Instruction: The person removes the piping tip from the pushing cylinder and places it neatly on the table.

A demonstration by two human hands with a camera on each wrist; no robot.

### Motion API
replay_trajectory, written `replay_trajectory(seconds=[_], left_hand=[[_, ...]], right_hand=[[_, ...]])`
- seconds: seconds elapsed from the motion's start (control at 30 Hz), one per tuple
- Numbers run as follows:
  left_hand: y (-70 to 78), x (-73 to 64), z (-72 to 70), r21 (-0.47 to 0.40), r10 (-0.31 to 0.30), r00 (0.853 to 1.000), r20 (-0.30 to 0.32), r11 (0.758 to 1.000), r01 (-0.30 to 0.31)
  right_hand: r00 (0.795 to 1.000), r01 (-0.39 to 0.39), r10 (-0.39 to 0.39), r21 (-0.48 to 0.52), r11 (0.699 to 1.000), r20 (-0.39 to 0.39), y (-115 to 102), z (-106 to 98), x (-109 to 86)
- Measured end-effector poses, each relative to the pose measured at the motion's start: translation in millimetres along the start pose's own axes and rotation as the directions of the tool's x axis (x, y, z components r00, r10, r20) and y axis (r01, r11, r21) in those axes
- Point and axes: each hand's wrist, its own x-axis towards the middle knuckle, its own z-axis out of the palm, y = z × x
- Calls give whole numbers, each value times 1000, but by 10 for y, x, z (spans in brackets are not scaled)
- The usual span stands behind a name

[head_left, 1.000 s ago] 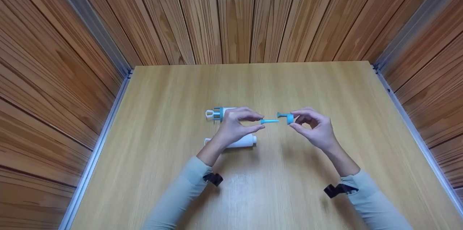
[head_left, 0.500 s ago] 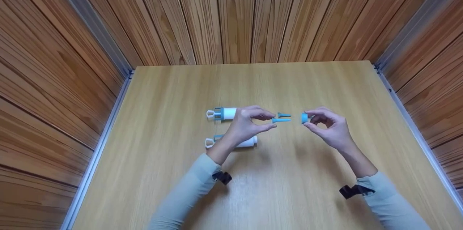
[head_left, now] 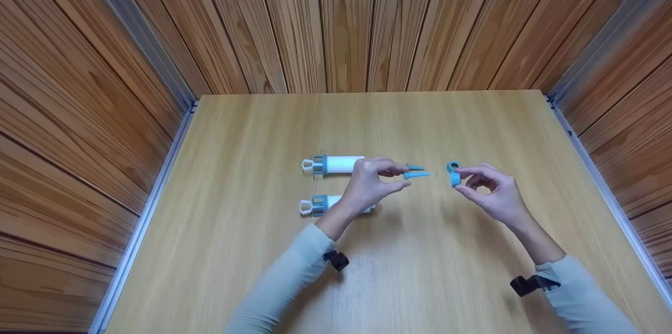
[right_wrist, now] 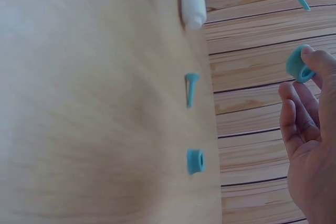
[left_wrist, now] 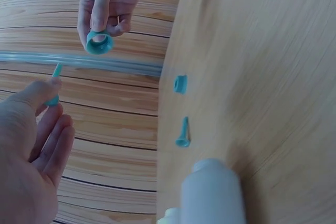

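Note:
My left hand [head_left: 370,183] pinches a small turquoise tapered nozzle [head_left: 418,174] between thumb and fingers, its thin end pointing right. Across from it, my right hand [head_left: 496,188] pinches a turquoise ring cap [right_wrist: 297,64] by its edge; its round opening shows in the left wrist view. A gap separates the two held parts. Beneath them on the table lie a second nozzle [right_wrist: 191,89] and a second ring cap [right_wrist: 195,161]. Left of these rest two white syringe-like tubes with turquoise collars and white handles: a far one [head_left: 344,164] and a near one [head_left: 333,201], partly hidden by my left hand.
The wooden table [head_left: 252,129] is bounded by plank walls [head_left: 341,24] at the back and both sides. Metal rails [head_left: 144,208] run along the side edges. Dark wrist cameras [head_left: 336,259] sit on both sleeves.
Both hands have moved right, the right one farther, so the held nozzle and cap are farther apart. More of both tubes shows, and the second ring cap has come into sight.

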Motion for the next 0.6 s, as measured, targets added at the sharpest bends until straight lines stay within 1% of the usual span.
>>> replay_trajectory(seconds=[0.07,0.13,0.23,0.33,0.47,0.6], left_hand=[[-17,-4,65,7,-33,999,-5,999,33],[-35,-11,127,11,-79,997,-3,997,79],[-58,-18,218,8,-154,988,-8,988,154],[-79,-29,318,0,-217,976,-27,976,217],[-99,-52,446,-22,-281,958,-55,960,281],[-134,-71,565,-60,-348,935,-65,937,345]], right_hand=[[1000,-10,10,-26,1000,6,21,-21,-23],[1000,-25,26,-49,999,14,48,-43,-44],[998,-56,58,-71,996,25,97,-68,-68],[995,-84,88,-86,993,38,154,-95,-98],[992,-104,111,-115,988,56,230,-128,-142],[989,-121,132,-146,982,63,300,-152,-183]])
